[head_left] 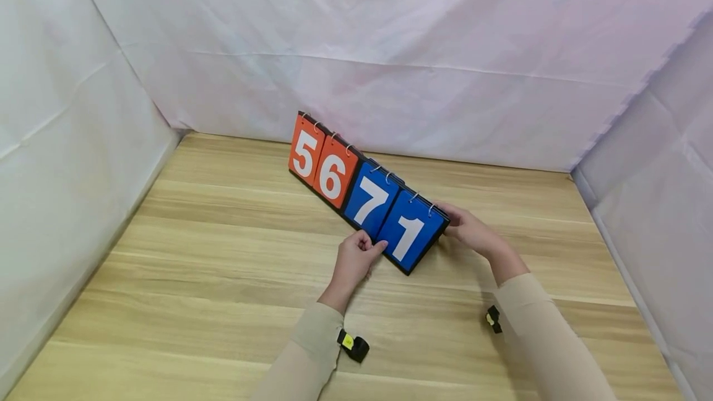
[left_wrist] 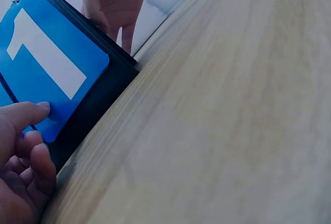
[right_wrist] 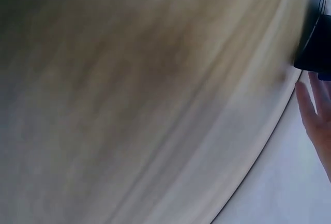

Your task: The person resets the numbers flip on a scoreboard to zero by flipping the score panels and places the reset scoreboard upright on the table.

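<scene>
Head view: flip scoreboard [head_left: 363, 194] at mid-table, toward the back, set slantwise; its left end lies farther off, near the cloth backdrop [head_left: 362, 30], its right end closer to the person. Face tilted back. Reading, left to right: 5 and 6 on orange-red cards [head_left: 327, 147], 7 and 1 on blue cards [head_left: 409, 237]. Metal rings [head_left: 388, 177] carry the cards along the top edge.

Left hand [head_left: 355, 257]: holds the scoreboard at its lower edge, between the 7 and the 1. From the left wrist view, thumb flat on the lower corner of the 1 card, other fingers curled below it.

Right hand [head_left: 472, 231]: reaches behind the upper right corner. Wrist views show some fingers extended beside the black backing [right_wrist: 313, 50]; contact partly hidden, so I cannot tell whether it grips or only supports.

Surroundings: pale wood-grain table [head_left: 195, 252]; beige sleeves [head_left: 309, 351] on both arms; black device with a yellow label [head_left: 354, 346] at the left cuff, a similar one by the right. Right wrist view mostly blurred tabletop.
</scene>
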A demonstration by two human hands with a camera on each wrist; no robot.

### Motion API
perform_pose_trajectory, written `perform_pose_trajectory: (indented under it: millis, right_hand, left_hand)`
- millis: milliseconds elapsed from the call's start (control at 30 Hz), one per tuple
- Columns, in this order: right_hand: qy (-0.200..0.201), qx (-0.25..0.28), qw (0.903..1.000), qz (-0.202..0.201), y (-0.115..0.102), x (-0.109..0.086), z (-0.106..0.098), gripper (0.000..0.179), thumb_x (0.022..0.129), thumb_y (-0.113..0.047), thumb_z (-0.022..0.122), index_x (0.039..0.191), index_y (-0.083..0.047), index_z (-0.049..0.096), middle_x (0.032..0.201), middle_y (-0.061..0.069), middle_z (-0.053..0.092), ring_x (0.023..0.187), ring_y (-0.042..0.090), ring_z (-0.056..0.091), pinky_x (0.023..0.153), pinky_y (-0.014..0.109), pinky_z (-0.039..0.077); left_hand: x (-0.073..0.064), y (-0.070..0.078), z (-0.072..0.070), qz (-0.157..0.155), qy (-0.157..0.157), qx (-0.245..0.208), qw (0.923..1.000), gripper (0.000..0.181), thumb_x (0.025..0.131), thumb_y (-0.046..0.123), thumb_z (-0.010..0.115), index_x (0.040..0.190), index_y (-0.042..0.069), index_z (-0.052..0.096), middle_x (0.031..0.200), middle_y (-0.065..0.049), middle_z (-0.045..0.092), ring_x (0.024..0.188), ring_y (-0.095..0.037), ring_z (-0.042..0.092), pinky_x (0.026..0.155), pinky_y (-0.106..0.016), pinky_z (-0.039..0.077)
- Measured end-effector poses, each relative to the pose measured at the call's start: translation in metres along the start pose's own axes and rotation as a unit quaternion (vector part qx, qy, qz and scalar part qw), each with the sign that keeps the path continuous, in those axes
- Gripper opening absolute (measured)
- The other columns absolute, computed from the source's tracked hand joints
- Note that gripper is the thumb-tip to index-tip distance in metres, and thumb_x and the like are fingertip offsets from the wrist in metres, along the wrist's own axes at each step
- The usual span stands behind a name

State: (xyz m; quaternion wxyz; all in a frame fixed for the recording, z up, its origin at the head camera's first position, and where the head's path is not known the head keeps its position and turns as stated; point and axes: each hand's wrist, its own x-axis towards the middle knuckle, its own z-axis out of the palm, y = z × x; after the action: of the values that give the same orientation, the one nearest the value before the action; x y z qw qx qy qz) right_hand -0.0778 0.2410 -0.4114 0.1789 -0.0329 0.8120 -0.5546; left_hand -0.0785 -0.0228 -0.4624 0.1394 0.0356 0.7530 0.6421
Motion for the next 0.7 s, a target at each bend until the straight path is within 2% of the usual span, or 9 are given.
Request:
perform_pose_trajectory:
  millis: [100,300,433,567,633,700]
  right_hand:
    - [-0.008,-0.015,0.9998,0.004,0.001,0.000,0.000,0.055,0.087,0.011,0.038,0.141,-0.003,0.035,0.141,0.020,0.037,0.129,0.036,0.033,0.102,0.053,0.030]
    - [0.009,-0.062,0.9977,0.026,0.004,-0.009,-0.007,0.050,0.091,-0.001,0.051,0.139,0.000,0.037,0.129,0.023,0.049,0.118,0.037,0.045,0.096,0.048,0.039]
    - [0.016,-0.065,0.9967,0.046,0.006,-0.018,-0.013,0.051,0.092,-0.003,0.048,0.139,0.007,0.032,0.130,0.028,0.046,0.122,0.040,0.041,0.100,0.051,0.036]
    - [0.035,-0.026,0.9984,0.037,0.005,-0.019,-0.014,0.046,0.097,-0.007,0.043,0.139,0.007,0.030,0.135,0.029,0.040,0.123,0.041,0.039,0.100,0.052,0.035]
    - [0.049,0.009,0.9980,0.039,0.004,-0.017,-0.013,0.053,0.100,-0.016,0.043,0.144,0.004,0.021,0.140,0.028,0.033,0.123,0.042,0.039,0.101,0.053,0.034]
    - [0.064,0.033,0.9956,0.060,0.000,-0.015,-0.012,0.065,0.100,-0.028,0.042,0.147,0.001,0.007,0.142,0.029,0.030,0.123,0.042,0.040,0.103,0.054,0.030]
  left_hand:
    - [-0.001,0.000,0.000,0.012,0.002,0.009,0.9999,0.036,0.082,0.024,0.072,0.067,0.009,0.042,0.052,0.001,0.039,0.034,-0.012,0.041,0.034,-0.017,0.032]
    - [-0.001,0.001,0.000,0.019,-0.002,0.000,0.9998,0.035,0.083,0.020,0.071,0.067,0.008,0.042,0.050,0.001,0.041,0.034,-0.013,0.044,0.034,-0.018,0.036]
    - [-0.001,0.000,0.000,0.014,-0.006,-0.007,0.9999,0.035,0.084,0.019,0.070,0.067,0.008,0.042,0.050,0.000,0.043,0.034,-0.014,0.046,0.034,-0.019,0.039]
    - [0.000,-0.001,0.000,0.007,-0.007,-0.013,0.9999,0.035,0.084,0.019,0.070,0.067,0.008,0.041,0.050,-0.002,0.044,0.035,-0.015,0.047,0.035,-0.020,0.040]
    - [0.000,-0.001,0.000,0.006,-0.007,-0.014,0.9999,0.035,0.084,0.019,0.070,0.067,0.008,0.041,0.049,-0.002,0.045,0.035,-0.015,0.047,0.035,-0.020,0.041]
    - [0.000,-0.002,0.001,0.004,-0.008,-0.017,0.9998,0.035,0.084,0.019,0.070,0.067,0.008,0.041,0.050,-0.003,0.045,0.035,-0.016,0.047,0.035,-0.020,0.041]
